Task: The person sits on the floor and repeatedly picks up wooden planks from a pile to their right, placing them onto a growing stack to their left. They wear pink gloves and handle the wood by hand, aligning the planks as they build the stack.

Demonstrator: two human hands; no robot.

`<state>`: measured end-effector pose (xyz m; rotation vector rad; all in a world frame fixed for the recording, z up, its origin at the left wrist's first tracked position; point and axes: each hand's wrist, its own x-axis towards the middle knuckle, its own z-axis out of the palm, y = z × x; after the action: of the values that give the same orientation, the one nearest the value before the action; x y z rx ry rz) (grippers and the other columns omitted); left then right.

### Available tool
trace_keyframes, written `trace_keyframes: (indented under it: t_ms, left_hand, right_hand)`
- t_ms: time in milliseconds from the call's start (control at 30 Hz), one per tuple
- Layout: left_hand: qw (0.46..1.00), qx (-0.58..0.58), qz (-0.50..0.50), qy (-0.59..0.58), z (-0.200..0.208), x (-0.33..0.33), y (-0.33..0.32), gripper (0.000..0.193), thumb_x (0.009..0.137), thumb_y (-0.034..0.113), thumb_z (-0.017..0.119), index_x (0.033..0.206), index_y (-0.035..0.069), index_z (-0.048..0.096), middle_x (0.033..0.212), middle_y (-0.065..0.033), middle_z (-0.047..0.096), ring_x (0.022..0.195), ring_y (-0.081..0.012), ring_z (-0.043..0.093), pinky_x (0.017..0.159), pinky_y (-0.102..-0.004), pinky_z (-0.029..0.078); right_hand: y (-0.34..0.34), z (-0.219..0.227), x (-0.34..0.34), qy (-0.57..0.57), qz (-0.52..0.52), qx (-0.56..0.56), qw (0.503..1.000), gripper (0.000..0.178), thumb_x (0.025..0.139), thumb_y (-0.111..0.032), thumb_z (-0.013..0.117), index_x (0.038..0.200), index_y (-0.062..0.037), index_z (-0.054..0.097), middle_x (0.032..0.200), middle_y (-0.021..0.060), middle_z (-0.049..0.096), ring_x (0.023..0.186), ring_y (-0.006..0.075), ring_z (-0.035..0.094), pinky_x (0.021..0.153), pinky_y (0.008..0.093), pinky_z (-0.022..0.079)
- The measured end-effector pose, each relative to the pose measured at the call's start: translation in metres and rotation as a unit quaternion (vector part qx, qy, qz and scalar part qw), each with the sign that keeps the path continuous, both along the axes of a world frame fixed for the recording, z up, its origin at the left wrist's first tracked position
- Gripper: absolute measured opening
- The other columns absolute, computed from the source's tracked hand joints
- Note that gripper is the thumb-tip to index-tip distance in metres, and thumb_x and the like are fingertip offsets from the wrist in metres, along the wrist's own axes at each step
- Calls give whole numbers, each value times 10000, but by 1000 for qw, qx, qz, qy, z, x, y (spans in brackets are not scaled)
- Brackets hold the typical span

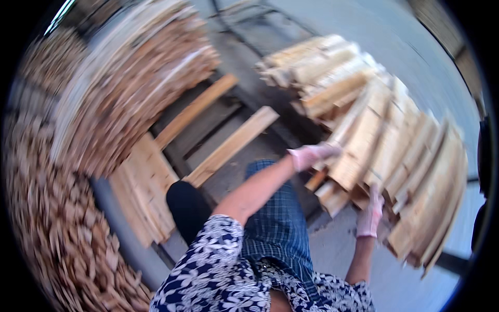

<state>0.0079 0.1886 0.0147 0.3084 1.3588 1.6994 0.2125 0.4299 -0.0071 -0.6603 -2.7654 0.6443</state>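
Both my hands wear pale pink gloves and are at the near ends of a pile of pale wooden boards [358,151] on the right. My left hand [314,155] grips the left side of a board, its fingertips partly hidden by the wood. Lower and further right, my right hand [370,214] is closed at the end of a neighbouring board [390,145], thumb and fingers pointing up against it. Motion blur softens the fingers and the wood. The boards lie side by side in overlapping layers, some ends sticking out towards me.
To the left rises a tall stack of thin boards [140,88]. Two wooden bars [234,145] lie across a dark metal frame, with a few flat planks [143,187] beside them. A large heap of wood pieces [57,223] fills the far left. Grey floor [364,21] shows beyond.
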Motion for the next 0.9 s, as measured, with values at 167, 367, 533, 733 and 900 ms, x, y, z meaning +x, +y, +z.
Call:
trace_keyframes:
  t_ms: [167, 367, 533, 733, 900]
  left_hand:
    - [997, -54, -50, 12, -5, 22, -8, 1251, 783, 780, 698, 1631, 22, 177, 1697, -231, 149, 1555, -335, 208, 1147, -484, 397]
    - [984, -148, -94, 20, 39, 82, -74, 1153, 821, 673, 754, 1538, -69, 241, 1329, -233, 560, 1271, -275, 549, 1072, -322, 443]
    - [982, 60, -3, -178, -20, 105, -65, 764, 949, 417, 750, 1509, 72, 360, 1370, -64, 506, 1363, -200, 447, 1129, -353, 427]
    - [987, 61, -9, -150, -2, 99, -42, 1224, 807, 440, 884, 1651, 144, 47, 1537, -125, 420, 1427, -219, 399, 1171, -388, 391]
    - [989, 75, -123, 22, 25, 96, -83, 1230, 905, 503, 765, 1622, 32, -117, 1613, -169, 322, 1502, -243, 288, 1246, -370, 230]
  right_hand:
    - [-30, 31, -2, 55, -181, -502, 844, 746, 949, -664, 599, 1446, -117, 496, 1371, 77, 566, 1213, 246, 566, 1015, 477, 495]
    - [-86, 60, 71, -25, -163, -724, 670, 682, 985, -619, 566, 1492, -172, 473, 1454, 88, 556, 1281, 306, 577, 1039, 594, 483]
    - [-31, 13, 42, -15, -147, -723, 675, 841, 982, -647, 546, 1570, -85, 336, 1522, 157, 479, 1371, 322, 516, 1091, 509, 516]
    - [-24, -8, 45, 91, -110, -727, 672, 836, 967, -596, 609, 1533, -24, 381, 1459, 189, 538, 1269, 308, 611, 1068, 456, 540]
    - [-51, -15, 78, 100, -86, -708, 694, 888, 964, -619, 593, 1563, -24, 316, 1551, 186, 432, 1364, 317, 517, 1150, 467, 458]
